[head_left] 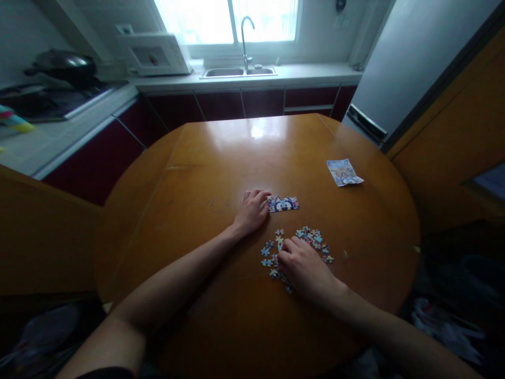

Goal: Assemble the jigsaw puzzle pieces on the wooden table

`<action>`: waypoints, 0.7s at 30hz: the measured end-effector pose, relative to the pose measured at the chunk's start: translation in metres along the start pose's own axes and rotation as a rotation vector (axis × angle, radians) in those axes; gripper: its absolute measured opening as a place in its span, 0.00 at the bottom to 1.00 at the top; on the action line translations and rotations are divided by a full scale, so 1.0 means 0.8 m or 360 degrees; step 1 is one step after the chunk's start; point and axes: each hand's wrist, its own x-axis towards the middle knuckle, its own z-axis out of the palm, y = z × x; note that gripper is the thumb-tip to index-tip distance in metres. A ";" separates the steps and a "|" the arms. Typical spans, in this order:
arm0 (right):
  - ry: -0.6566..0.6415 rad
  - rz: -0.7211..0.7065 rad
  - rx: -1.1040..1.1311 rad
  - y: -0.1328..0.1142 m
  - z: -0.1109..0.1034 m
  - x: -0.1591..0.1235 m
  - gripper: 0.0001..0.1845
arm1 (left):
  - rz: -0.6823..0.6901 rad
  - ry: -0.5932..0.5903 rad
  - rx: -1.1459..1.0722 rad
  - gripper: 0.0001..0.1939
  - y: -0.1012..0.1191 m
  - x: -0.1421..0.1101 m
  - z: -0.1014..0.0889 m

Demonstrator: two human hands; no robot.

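Note:
A joined strip of jigsaw puzzle [284, 203], with a blue cartoon face on it, lies flat near the middle of the table. My left hand [253, 210] rests at its left end, palm down, with the fingers stretched out and touching or covering that edge. Closer to me is a loose heap of jigsaw pieces [313, 237], mostly blue and pale. Over the heap's middle, my right hand [302, 263] has its fingers curled down among the pieces. Its fingertips are hidden, so whether a piece is between them does not show.
A creased printed sheet [344, 172] lies at the right on the wooden table [221, 158]. Beyond the table's far edge runs a counter with a sink [224, 72] and a white microwave [155, 54]. A stove with a wok [65, 64] stands left, a fridge [418, 63] right.

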 end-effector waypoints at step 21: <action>0.0524 0.0448 0.1487 0.094 -0.040 0.041 0.08 | -0.0024 -0.0033 -0.0039 0.14 0.000 0.000 -0.001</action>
